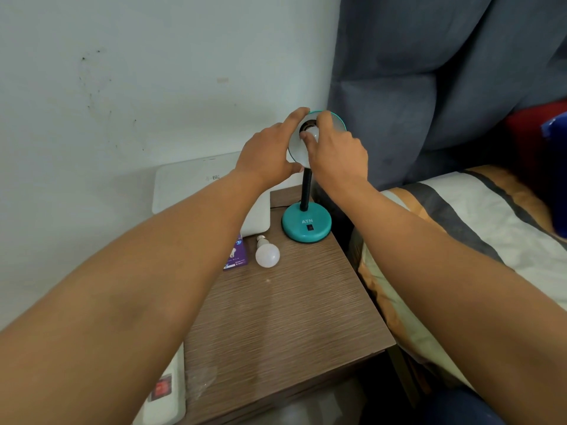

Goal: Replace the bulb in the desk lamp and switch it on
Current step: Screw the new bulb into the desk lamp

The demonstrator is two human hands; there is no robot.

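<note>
A teal desk lamp stands at the back right of the wooden nightstand, with a round base, a black switch and a black flexible neck. Its shade faces me. My left hand grips the shade's left rim. My right hand reaches into the shade, fingers closed on a white bulb at the socket. A second white bulb lies loose on the nightstand, in front of the base and to its left.
A purple bulb box lies beside the loose bulb. A white flat device leans at the wall behind. A white power strip with a red switch sits low left. The bed borders the nightstand's right side, grey curtain behind.
</note>
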